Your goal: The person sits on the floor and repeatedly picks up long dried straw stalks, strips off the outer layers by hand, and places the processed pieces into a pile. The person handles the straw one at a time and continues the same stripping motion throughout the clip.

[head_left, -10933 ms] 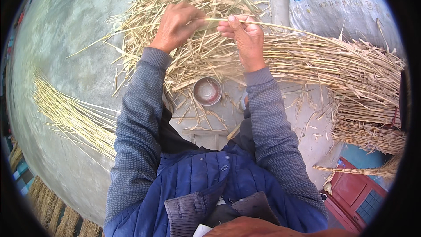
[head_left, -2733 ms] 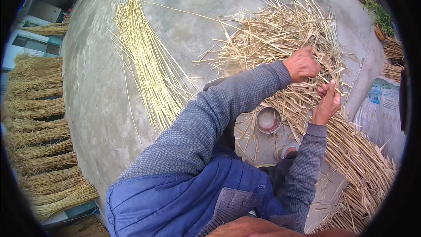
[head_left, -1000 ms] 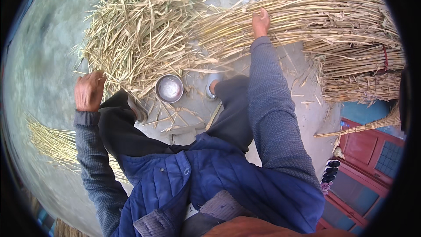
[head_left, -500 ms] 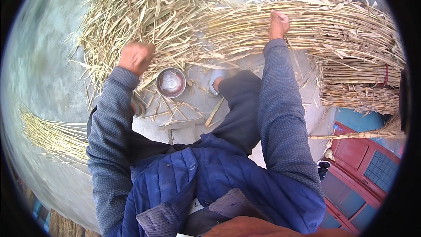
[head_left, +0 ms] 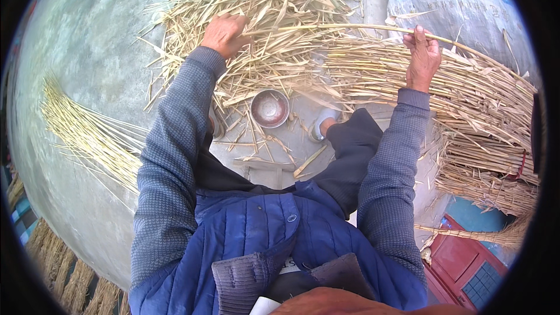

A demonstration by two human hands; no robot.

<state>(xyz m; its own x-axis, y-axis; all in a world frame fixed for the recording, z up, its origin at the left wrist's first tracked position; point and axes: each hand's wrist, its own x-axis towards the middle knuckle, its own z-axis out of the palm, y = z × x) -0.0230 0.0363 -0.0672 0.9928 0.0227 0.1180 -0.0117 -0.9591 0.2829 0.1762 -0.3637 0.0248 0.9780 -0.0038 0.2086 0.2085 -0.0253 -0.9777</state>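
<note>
One long, thin dry stalk (head_left: 350, 25) stretches between my two hands, its right part running on over the heap toward the far right. My left hand (head_left: 225, 35) is closed round the stalk's left end, above a loose pile of dry leaves and husks (head_left: 274, 9). Farther along the stalk, the fingers of my right hand (head_left: 423, 61) pinch it. Below that hand lies a thick heap of dry stalks (head_left: 373, 70), many with leaves still on them.
A small metal bowl (head_left: 270, 123) rests on the concrete between my feet. Peeled thin stalks (head_left: 93, 134) lie fanned out at the left. A large white-and-blue sack (head_left: 461, 20) is at the far right. Tied stalk bundles (head_left: 487, 163) and a red door (head_left: 466, 259) show at the right.
The view has shifted left. A single stalk is now raised off the heap between both hands. My right hand has turned palm-up and pinches it; my left has closed on its end.
</note>
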